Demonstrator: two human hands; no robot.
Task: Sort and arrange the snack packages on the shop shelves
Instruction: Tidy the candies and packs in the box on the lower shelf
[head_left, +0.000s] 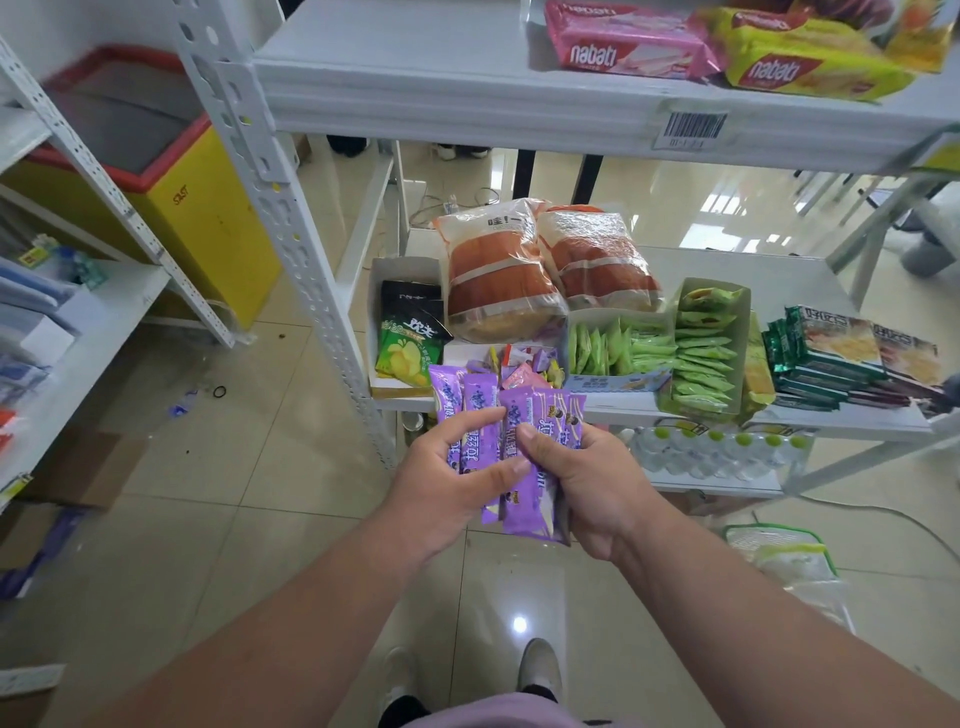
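Note:
Both my hands hold a fanned bunch of several long purple snack packets (514, 415) in front of the middle shelf (613, 408). My left hand (452, 478) grips the left part of the bunch, thumb across the fronts. My right hand (587, 480) grips the right part, fingers curled over the packets. Just behind the bunch, a white box (462, 352) on the shelf holds more small purple and pink sweets. Two large bread bags (545, 265) stand further back on the same shelf.
On the middle shelf: a green crisp bag (408, 345), green sachet boxes (701, 353), dark green packs (831, 358). The top shelf (441, 98) carries pink and yellow wafer packs (727, 47). A white upright post (301, 249) stands left. Water bottles (717, 452) sit below. A yellow freezer (197, 208) is at left.

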